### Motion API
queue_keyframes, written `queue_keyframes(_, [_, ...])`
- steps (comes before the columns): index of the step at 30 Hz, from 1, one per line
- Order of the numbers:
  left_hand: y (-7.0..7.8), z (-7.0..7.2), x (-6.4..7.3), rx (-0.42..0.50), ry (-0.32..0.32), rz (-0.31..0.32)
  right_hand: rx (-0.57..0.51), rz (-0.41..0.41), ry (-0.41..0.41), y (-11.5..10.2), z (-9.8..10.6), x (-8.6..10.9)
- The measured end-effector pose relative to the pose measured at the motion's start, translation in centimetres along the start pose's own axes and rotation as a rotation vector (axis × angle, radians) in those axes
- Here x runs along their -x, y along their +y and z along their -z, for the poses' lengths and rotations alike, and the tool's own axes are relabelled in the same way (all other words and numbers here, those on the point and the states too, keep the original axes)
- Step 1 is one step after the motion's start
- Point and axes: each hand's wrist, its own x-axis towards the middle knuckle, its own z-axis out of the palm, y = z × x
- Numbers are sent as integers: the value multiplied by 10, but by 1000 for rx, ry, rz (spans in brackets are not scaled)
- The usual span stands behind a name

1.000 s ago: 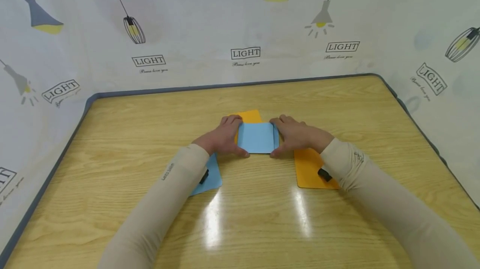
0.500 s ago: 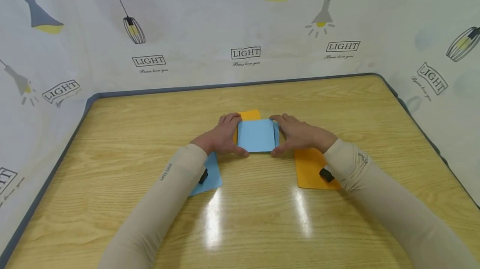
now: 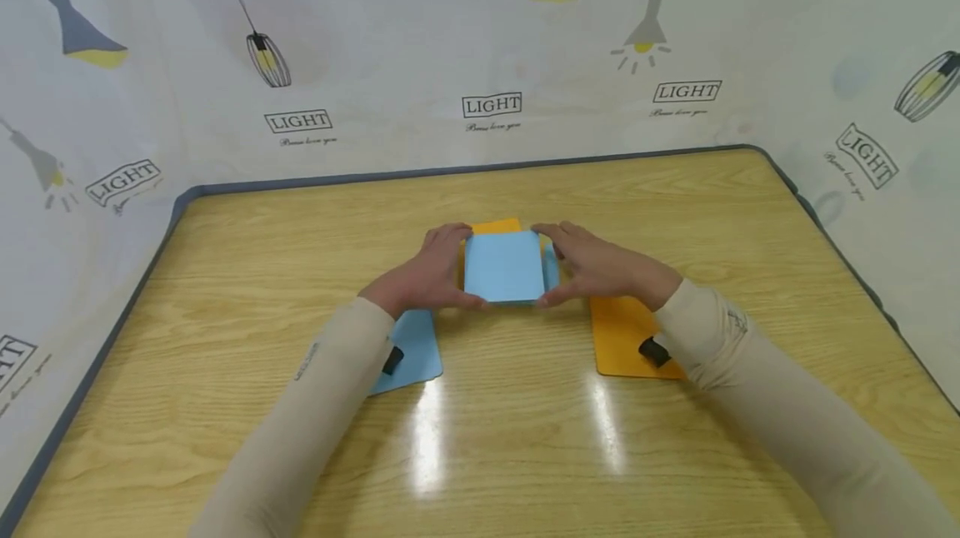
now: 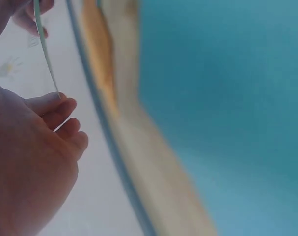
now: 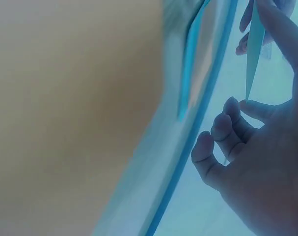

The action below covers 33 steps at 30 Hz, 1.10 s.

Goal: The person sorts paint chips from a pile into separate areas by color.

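A thin, light blue square card (image 3: 503, 266) is held level between both hands near the middle of the table. At its left side my left hand (image 3: 431, 270) grips it, thumb at the near corner and fingertips at the far one. My right hand (image 3: 596, 267) holds the right side the same way. In the left wrist view the card (image 4: 44, 54) shows edge-on, meeting a fingertip; the right wrist view shows the card (image 5: 254, 49) likewise. Below it, a second blue card (image 3: 551, 267) peeks out on the right, and an orange card (image 3: 497, 226) behind.
On the wooden table (image 3: 510, 438), a larger blue sheet (image 3: 416, 348) lies under the left forearm and an orange sheet (image 3: 621, 342) under the right one. Black pieces of the wrist gear overlap both in the head view. A lamp-print cloth (image 3: 420, 47) surrounds the back and sides.
The upper blue card has risen off the stack and shifted slightly left and away, uncovering more of the blue card beneath. Both hands have moved with it.
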Motion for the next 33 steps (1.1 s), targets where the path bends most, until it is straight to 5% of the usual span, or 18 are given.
queue_keyframes(12, [-4, 11, 58, 2, 34, 6, -114, 16, -93, -46, -9, -6])
queue_keyframes(20, [-19, 6, 95, 51, 57, 64, -20, 57, -179, -70, -29, -24])
queue_keyframes(33, [-39, -4, 142, -25, 57, 130, 172, 66, -323, -113, -66, -51])
